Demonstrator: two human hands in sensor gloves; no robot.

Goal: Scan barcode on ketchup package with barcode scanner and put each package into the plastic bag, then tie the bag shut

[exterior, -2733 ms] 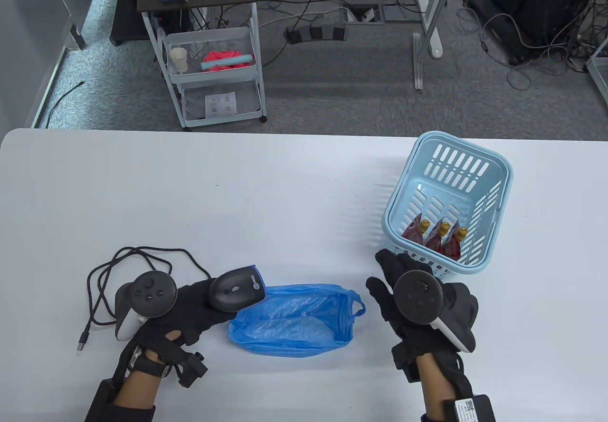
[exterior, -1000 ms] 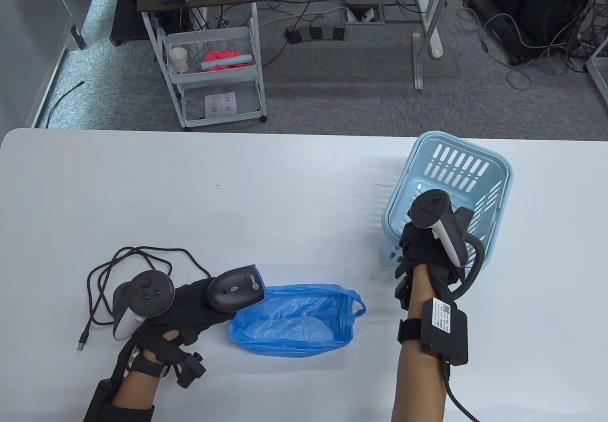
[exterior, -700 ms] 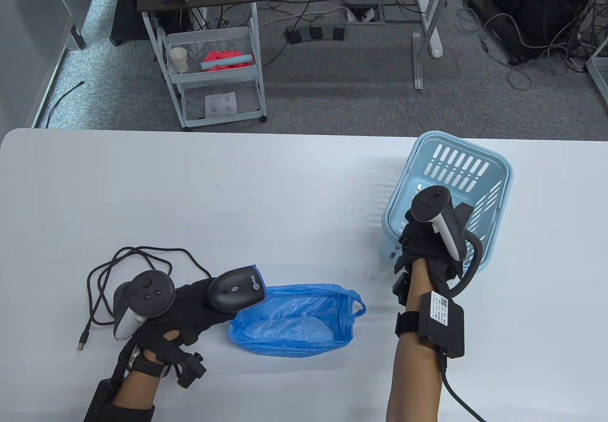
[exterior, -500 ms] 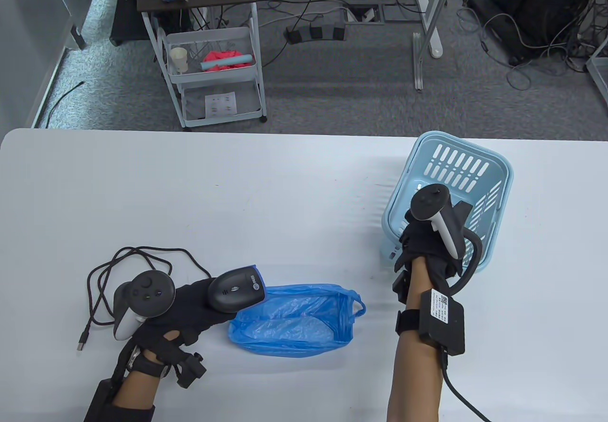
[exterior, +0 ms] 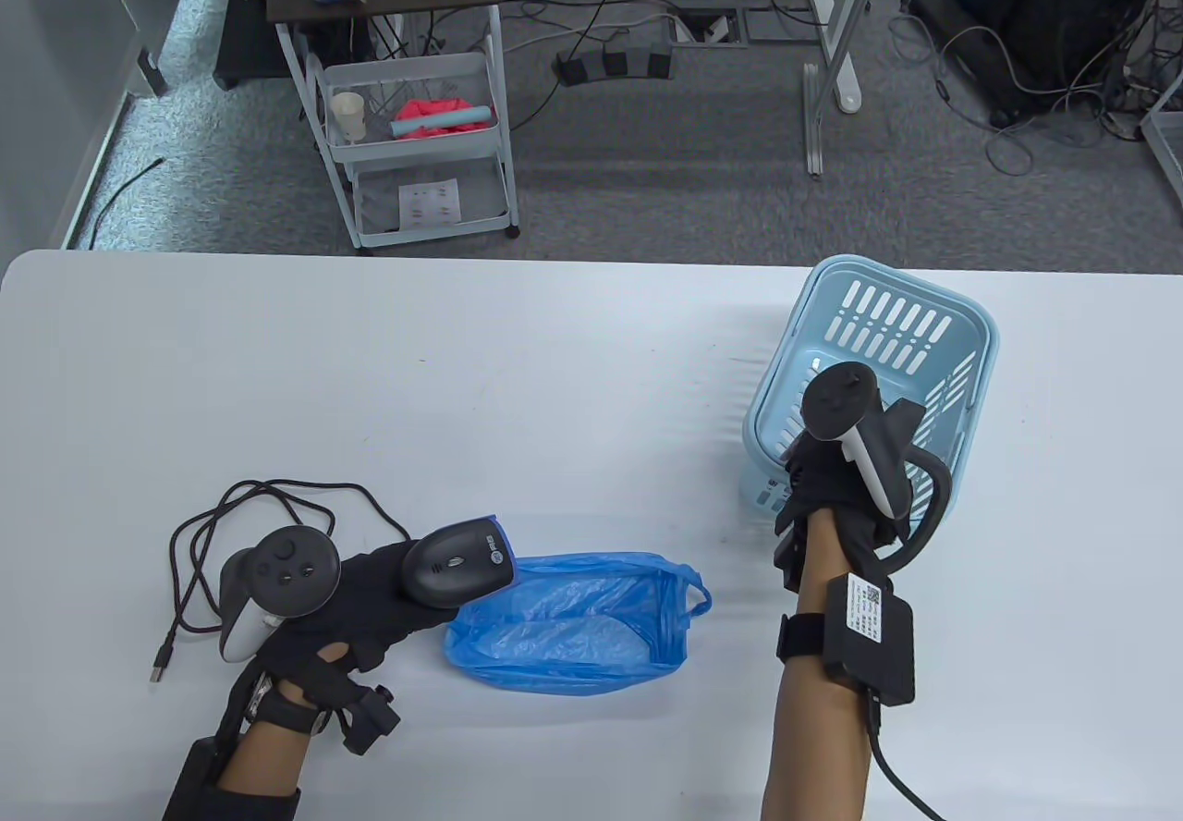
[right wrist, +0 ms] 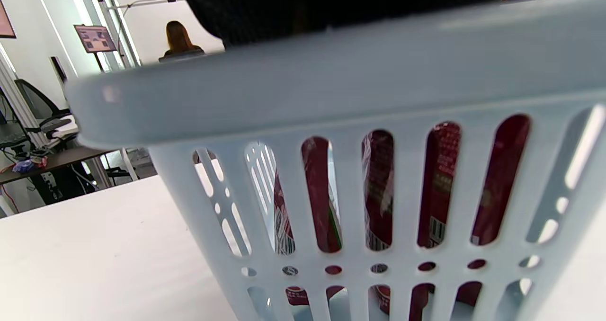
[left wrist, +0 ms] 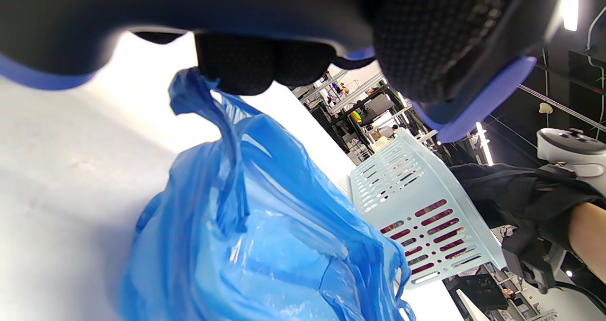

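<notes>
**Ketchup packs lie directly under right hand, in basket**

Ketchup packs point(right wrist: 378, 188) stand upright inside basket point(exterior: 887, 322), below right hand point(exterior: 836, 479); its fingers reach over the near rim, grasp not visible. Left hand point(exterior: 360, 594) grips scanner point(exterior: 457, 567) beside bag point(exterior: 573, 622), well apart from basket. Right hand nearer.

Red ketchup packages point(right wrist: 378, 188) upright in basket point(exterior: 961, 322) — blue bag point(exterior: 564, 622) flat.
</notes>
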